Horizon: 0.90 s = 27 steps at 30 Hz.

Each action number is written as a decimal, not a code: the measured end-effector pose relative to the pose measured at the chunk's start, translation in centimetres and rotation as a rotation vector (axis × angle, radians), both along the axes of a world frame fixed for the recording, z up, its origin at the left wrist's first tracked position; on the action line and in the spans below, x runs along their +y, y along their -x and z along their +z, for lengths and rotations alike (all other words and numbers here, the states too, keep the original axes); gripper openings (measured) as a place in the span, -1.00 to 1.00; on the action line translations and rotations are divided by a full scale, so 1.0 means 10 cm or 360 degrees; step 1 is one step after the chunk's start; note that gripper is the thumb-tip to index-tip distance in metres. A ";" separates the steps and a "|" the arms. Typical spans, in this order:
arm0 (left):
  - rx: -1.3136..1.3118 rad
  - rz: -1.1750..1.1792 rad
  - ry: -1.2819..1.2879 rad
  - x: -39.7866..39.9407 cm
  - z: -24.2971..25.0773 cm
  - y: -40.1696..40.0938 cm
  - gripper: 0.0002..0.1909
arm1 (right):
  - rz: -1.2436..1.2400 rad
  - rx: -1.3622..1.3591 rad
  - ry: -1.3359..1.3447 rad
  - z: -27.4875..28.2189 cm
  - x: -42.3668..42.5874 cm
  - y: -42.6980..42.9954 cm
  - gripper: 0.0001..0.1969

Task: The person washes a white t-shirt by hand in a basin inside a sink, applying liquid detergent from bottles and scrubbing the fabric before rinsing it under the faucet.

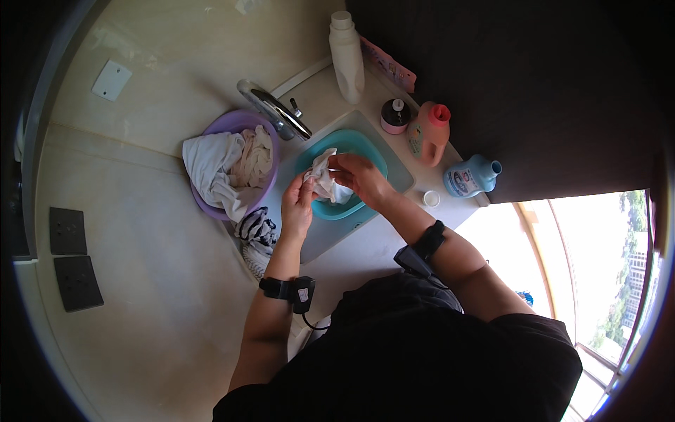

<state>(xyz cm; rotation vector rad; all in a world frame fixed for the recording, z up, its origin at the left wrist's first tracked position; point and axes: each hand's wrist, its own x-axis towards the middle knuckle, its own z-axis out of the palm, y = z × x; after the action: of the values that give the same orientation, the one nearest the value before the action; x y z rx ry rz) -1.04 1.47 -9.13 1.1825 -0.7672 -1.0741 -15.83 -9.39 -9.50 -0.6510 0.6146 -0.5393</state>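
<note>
A white cloth [322, 176] is held up above a teal plastic basin [345, 212], which sits in the sink [398, 171]. My left hand [299, 203] pinches the cloth's left side between thumb and fingers. On the cloth's right side, my right hand [360, 176] grips it with bent fingers; part of that grip is hidden. The lower end of the cloth hangs into the basin. To the left of the sink, a purple basin [271, 179] holds a heap of white and cream fabric [211, 155]. A chrome faucet [274, 109] reaches out between the two basins.
Black-and-white striped fabric [257, 228] lies by the sink's left edge. Behind and right stand a tall white bottle [346, 63], a dark pump bottle [395, 116], a pink jug [428, 134], a blue bottle [469, 178] and a small white cup [431, 198]. A dark panel borders the counter.
</note>
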 end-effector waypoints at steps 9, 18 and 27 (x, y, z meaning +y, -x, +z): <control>-0.1030 0.0064 -0.0278 0.11 0.01 -0.27 -0.75 | -0.0398 0.0686 0.0969 -0.29 0.30 -0.01 -0.77; 0.0170 0.0494 -0.0821 -0.07 0.05 -0.41 -0.43 | -0.0288 0.0331 0.1752 0.09 0.70 0.32 -0.78; 0.1105 -0.0094 -0.0276 -0.14 0.53 -0.28 -0.30 | 0.0200 0.0107 0.1777 -0.08 0.72 0.30 -0.76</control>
<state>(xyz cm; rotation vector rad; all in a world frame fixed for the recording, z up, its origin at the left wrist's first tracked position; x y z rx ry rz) 1.75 0.05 -3.85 0.8374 -0.1687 -1.5047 -18.85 -2.19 -10.33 -1.7510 0.2835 -0.7300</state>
